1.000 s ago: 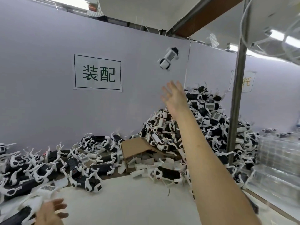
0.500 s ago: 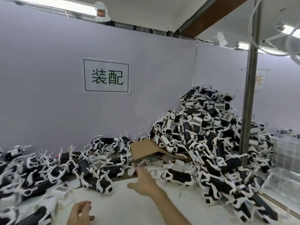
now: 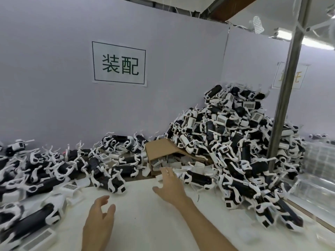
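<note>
I am seeing the right hand (image 3: 170,185) stretching forward over the table (image 3: 145,229), palm down, its fingers (image 3: 165,172) spread and straight, gripping nothing. The fingertips are hovering right at the mouth of the box (image 3: 161,148), a brown carton lying on its side with small white pieces (image 3: 164,162) spilling out of it. Whether a fingertip is touching the nearest piece I cannot tell, as the hand is blurring there. The left hand (image 3: 99,221) is hanging lower and nearer to me, fingers loosely curled, thumb apart, holding nothing. A tall heap (image 3: 235,142) of black-and-white parts is leaning on the box from the right and rising against the wall (image 3: 54,78). More such parts (image 3: 54,171) are lying scattered along the left. A pole (image 3: 287,91) is standing in front of the heap, and a sign (image 3: 118,65) is hanging on the wall.
</note>
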`<move>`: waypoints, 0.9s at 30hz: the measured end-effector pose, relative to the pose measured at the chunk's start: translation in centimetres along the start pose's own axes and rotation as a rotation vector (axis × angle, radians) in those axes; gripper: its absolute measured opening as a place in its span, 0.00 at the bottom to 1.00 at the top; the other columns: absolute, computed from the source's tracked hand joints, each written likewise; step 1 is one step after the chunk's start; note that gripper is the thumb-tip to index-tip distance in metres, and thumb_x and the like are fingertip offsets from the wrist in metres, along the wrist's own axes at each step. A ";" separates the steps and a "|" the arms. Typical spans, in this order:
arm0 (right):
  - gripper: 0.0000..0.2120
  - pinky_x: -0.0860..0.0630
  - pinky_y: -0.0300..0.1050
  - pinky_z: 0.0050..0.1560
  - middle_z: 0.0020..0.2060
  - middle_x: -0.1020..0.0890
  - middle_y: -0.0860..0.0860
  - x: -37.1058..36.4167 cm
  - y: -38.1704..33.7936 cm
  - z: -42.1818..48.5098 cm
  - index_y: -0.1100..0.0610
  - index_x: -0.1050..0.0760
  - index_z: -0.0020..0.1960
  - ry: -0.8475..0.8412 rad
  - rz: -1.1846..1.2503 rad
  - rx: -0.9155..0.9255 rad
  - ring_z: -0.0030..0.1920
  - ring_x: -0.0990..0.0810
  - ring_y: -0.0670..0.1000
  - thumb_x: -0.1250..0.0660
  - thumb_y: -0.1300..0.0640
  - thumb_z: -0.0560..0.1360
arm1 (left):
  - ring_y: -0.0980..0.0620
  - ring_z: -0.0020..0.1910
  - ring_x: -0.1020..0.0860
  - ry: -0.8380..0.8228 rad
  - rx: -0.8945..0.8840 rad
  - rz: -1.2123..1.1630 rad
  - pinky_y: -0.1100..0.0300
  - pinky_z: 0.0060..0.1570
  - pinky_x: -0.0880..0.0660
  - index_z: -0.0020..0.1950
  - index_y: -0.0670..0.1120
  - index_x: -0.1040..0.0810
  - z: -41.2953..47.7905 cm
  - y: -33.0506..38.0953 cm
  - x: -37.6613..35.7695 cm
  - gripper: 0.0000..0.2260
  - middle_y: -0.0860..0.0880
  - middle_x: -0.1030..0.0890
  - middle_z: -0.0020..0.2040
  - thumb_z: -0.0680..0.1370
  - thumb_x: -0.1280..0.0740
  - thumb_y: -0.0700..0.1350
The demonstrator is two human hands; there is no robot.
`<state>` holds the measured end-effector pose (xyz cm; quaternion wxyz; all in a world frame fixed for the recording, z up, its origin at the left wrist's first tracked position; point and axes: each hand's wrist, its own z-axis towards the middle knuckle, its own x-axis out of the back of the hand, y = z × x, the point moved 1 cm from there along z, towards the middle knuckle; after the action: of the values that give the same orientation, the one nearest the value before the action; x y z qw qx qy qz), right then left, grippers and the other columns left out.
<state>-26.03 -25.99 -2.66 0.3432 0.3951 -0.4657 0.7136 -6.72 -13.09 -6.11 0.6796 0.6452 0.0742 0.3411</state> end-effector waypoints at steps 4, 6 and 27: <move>0.47 0.42 0.61 0.74 0.79 0.45 0.53 -0.8 -2.4 1.5 0.54 0.49 0.80 -0.074 0.006 0.023 0.78 0.42 0.58 0.28 0.37 0.72 | 0.48 0.54 0.22 -0.038 -0.039 0.045 0.53 0.54 0.33 0.73 0.47 0.32 -0.9 0.0 0.1 0.18 0.49 0.27 0.71 0.83 0.38 0.44; 0.52 0.41 0.60 0.75 0.80 0.47 0.53 -2.4 -4.8 2.2 0.54 0.52 0.81 -0.108 0.022 0.081 0.79 0.46 0.57 0.27 0.35 0.70 | 0.50 0.54 0.23 -0.050 -0.057 0.037 0.54 0.54 0.33 0.74 0.48 0.33 -1.1 -0.1 0.2 0.19 0.49 0.28 0.72 0.83 0.39 0.44; 0.15 0.24 0.39 0.51 0.48 0.18 0.40 -3.0 -9.5 -4.3 0.43 0.21 0.53 -0.008 0.566 0.205 0.51 0.21 0.41 0.26 0.49 0.67 | 0.52 0.77 0.40 0.084 -0.293 0.508 0.52 0.71 0.42 0.77 0.55 0.36 -0.5 0.6 0.6 0.31 0.55 0.38 0.79 0.75 0.30 0.49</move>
<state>-17.59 -19.17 -2.68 0.0873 0.2849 -0.4841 0.8227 -6.78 -12.43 -5.40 0.6548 0.5233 -0.1118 0.5338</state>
